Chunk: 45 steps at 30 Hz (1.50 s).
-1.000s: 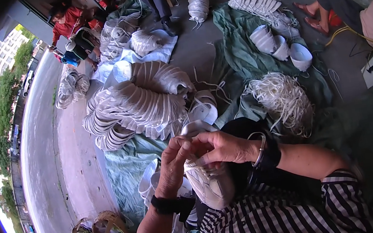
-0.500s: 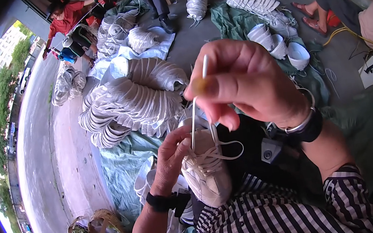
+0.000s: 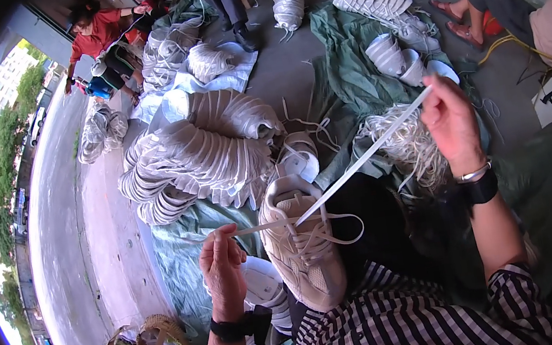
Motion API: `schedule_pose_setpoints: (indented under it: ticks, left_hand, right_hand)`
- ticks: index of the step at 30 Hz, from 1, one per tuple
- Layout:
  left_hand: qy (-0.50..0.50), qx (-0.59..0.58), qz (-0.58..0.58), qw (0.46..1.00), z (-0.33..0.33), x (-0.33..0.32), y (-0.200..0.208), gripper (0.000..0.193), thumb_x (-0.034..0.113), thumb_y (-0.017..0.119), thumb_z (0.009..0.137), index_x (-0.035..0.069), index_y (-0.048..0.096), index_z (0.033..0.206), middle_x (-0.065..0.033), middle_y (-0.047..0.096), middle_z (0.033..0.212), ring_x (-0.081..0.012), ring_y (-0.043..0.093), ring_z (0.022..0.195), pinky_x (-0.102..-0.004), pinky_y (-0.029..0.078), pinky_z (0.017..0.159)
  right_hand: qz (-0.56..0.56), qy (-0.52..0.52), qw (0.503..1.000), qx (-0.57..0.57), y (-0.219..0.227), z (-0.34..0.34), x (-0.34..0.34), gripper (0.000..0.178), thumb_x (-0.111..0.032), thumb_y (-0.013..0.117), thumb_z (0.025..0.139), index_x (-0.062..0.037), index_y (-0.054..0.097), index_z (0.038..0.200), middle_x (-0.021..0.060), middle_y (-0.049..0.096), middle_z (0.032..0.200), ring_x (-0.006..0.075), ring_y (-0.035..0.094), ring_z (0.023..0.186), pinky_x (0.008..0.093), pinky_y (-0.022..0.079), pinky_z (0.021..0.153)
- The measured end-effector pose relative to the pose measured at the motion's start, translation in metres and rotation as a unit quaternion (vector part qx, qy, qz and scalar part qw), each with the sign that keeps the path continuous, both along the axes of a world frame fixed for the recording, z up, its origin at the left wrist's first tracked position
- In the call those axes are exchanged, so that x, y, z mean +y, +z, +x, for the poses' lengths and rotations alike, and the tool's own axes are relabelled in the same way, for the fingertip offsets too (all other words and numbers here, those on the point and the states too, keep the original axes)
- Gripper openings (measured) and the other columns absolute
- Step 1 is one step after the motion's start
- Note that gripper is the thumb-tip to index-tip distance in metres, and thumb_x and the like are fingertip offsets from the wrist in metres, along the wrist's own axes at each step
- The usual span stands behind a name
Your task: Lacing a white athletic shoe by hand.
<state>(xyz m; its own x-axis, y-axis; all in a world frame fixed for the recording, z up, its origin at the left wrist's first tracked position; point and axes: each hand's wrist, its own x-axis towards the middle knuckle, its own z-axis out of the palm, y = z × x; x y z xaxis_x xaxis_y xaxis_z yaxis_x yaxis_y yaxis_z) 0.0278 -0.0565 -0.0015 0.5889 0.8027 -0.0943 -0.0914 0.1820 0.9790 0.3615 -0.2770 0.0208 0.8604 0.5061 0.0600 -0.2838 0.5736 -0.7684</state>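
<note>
A beige-white sneaker (image 3: 311, 271) rests against my lap, its opening away from me and its toe near my striped shirt. Flat white shoelace (image 3: 374, 148) runs through its eyelets and crosses over the tongue. My left hand (image 3: 225, 273) is closed on one lace stretch, pulled out to the left of the shoe. Up and to the right, my right hand (image 3: 452, 121) pinches the other stretch, drawn taut in a long slanting line. A loose lace loop hangs at the shoe's right side.
A big heap of nested white shoe uppers (image 3: 195, 156) lies ahead on green sheeting. A tangle of loose laces (image 3: 409, 145) sits right of the shoe. White uppers (image 3: 387, 56) stand farther back. Other people sit around, one in a red shirt (image 3: 97, 35). A woven basket (image 3: 155, 340) stands lower left.
My right hand has swung from above the shoe out to the right, drawing the lace taut. My left hand has moved off the shoe to the left with a lace stretch.
</note>
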Motion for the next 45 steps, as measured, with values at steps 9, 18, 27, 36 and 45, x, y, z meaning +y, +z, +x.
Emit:
schedule_pose_setpoints:
  ticks: [9,18,27,36,45]
  left_hand:
    - [0.035,-0.112,-0.139,0.983,-0.009,0.005,0.002,0.022,0.025,0.05,0.094,0.007,0.058,0.105,-0.0048,0.064,0.098,-0.0151,0.06,0.093,-0.0362,0.049,0.083]
    - [0.191,-0.211,-0.142,0.948,-0.061,0.056,0.01,0.021,0.02,0.049,0.095,0.006,0.057,0.108,-0.0006,0.056,0.081,-0.0045,0.046,0.057,-0.0192,0.043,0.053]
    - [-0.03,0.15,0.19,0.97,0.027,-0.047,-0.006,0.015,0.017,0.057,0.091,0.001,0.056,0.092,0.0011,0.057,0.073,-0.0039,0.046,0.06,-0.0169,0.036,0.054]
    - [-0.077,0.251,0.245,0.933,0.019,-0.052,-0.013,0.012,0.002,0.058,0.084,0.001,0.052,0.094,0.0034,0.051,0.071,-0.0028,0.043,0.063,-0.0177,0.035,0.057]
    - [-0.03,0.158,0.141,0.977,0.011,-0.05,-0.013,0.025,0.027,0.046,0.097,0.004,0.056,0.095,0.0056,0.044,0.06,-0.0021,0.037,0.053,-0.0182,0.029,0.049]
  right_hand:
    - [-0.039,0.165,0.98,0.104,-0.079,-0.042,0.031,0.015,-0.02,0.055,0.091,-0.006,0.058,0.089,0.0087,0.062,0.068,0.0143,0.057,0.049,0.0234,0.046,0.045]
    - [-0.273,0.094,0.846,-0.447,-0.072,-0.104,0.061,0.011,-0.006,0.057,0.081,-0.0023,0.061,0.091,0.0176,0.061,0.071,0.0354,0.061,0.072,0.0404,0.049,0.063]
    - [-0.26,0.099,0.867,-0.413,-0.065,-0.117,0.043,0.005,-0.004,0.058,0.08,-0.0018,0.053,0.082,0.015,0.061,0.074,0.0318,0.062,0.072,0.0383,0.046,0.059]
    - [-0.373,0.107,0.77,-0.506,-0.071,-0.125,0.05,0.011,-0.008,0.058,0.081,-0.0049,0.054,0.091,0.012,0.06,0.064,0.0313,0.062,0.061,0.0367,0.048,0.054]
    - [-0.339,0.107,0.831,-0.428,-0.079,-0.118,0.048,0.005,-0.009,0.061,0.08,-0.0049,0.062,0.083,0.0134,0.063,0.072,0.0316,0.063,0.069,0.0368,0.048,0.058]
